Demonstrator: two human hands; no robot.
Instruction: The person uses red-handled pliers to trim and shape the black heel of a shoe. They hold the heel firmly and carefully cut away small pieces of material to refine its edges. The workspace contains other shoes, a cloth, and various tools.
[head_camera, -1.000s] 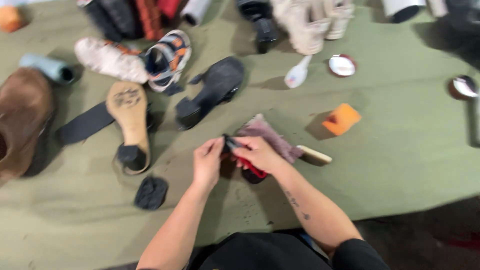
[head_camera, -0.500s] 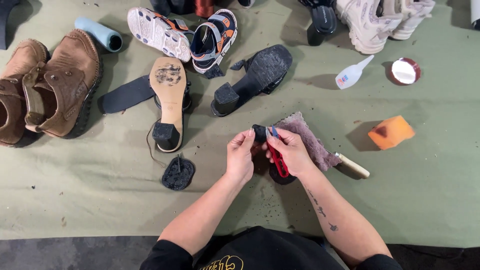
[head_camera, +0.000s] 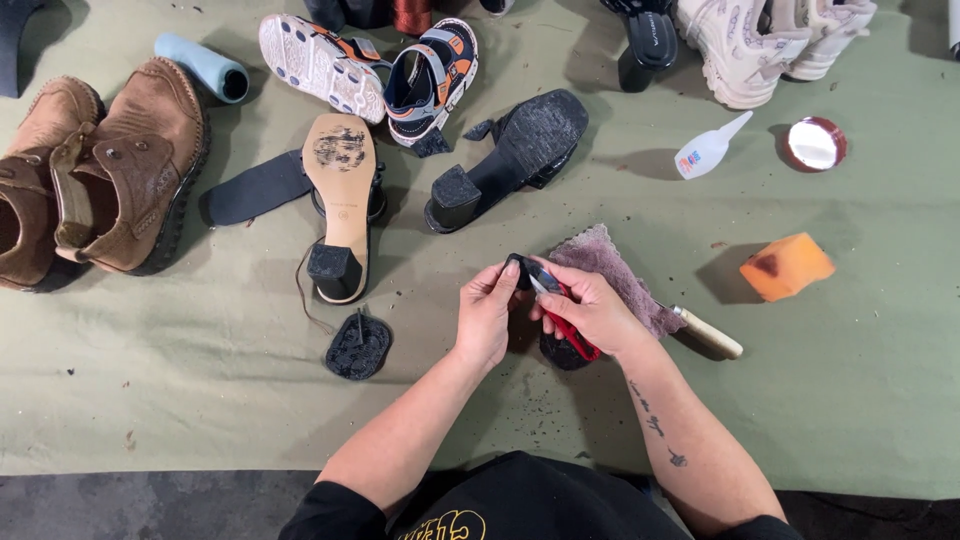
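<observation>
My left hand (head_camera: 488, 310) pinches a small black rubber piece (head_camera: 516, 270) at its fingertips. My right hand (head_camera: 590, 310) grips a red-handled cutter (head_camera: 570, 325) whose blade end meets that piece. Both hands hover over the green cloth, just in front of a grey-purple rag (head_camera: 615, 270). A dark heel pad (head_camera: 562, 352) lies under my right hand. A second black heel piece (head_camera: 358, 346) rests to the left. Two heeled sandals lie sole-up beyond: a tan-soled one (head_camera: 340, 200) and a black one (head_camera: 515, 155).
Brown boots (head_camera: 95, 180) sit at the left. A glue bottle (head_camera: 708, 150), a round tin lid (head_camera: 815, 143), an orange sponge block (head_camera: 787, 266) and a wooden-handled tool (head_camera: 706, 333) lie to the right. Sport sandals (head_camera: 375, 65), white sneakers (head_camera: 770, 35) and a blue tube (head_camera: 203, 65) line the far side.
The view has shifted so the boots and shoes appear more fully. My hands stay together over the rag, still working the black piece with the cutter.
</observation>
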